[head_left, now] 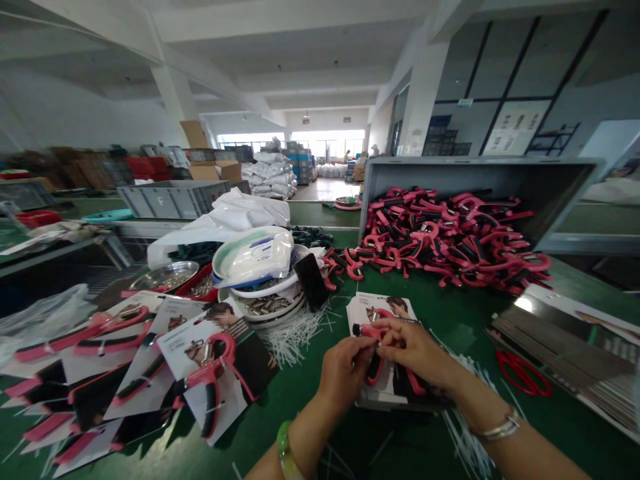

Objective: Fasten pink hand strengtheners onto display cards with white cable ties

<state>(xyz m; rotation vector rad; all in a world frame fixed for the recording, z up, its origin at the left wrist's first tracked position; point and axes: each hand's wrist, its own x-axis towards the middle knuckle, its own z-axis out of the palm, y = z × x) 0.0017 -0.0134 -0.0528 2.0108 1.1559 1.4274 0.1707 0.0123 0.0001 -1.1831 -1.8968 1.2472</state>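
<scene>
Both hands meet over a pink and black hand grip strengthener (pixel 374 369) lying on a printed backing card (pixel 360 308) on top of a card stack in front of me. My left hand (pixel 345 373) is closed, with thumb and forefinger pinched at the strengthener's handle. My right hand (pixel 415 347) is closed as well, its fingertips pinched beside the left ones. Whatever small thing lies between the fingertips is hidden. Loose white cable ties (pixel 297 337) are scattered on the green table to the left, and more cable ties (pixel 467 427) lie beside my right forearm.
Carded hand grip strengtheners (pixel 213 373) pile up at left. A grey crate (pixel 480 163), tipped toward me, spills loose strengtheners (pixel 440 233). Stacked cards (pixel 575 360) and red scissors (pixel 523 373) lie at right. Behind the ties stand basins (pixel 245 293) and a dark phone-like slab (pixel 311 281).
</scene>
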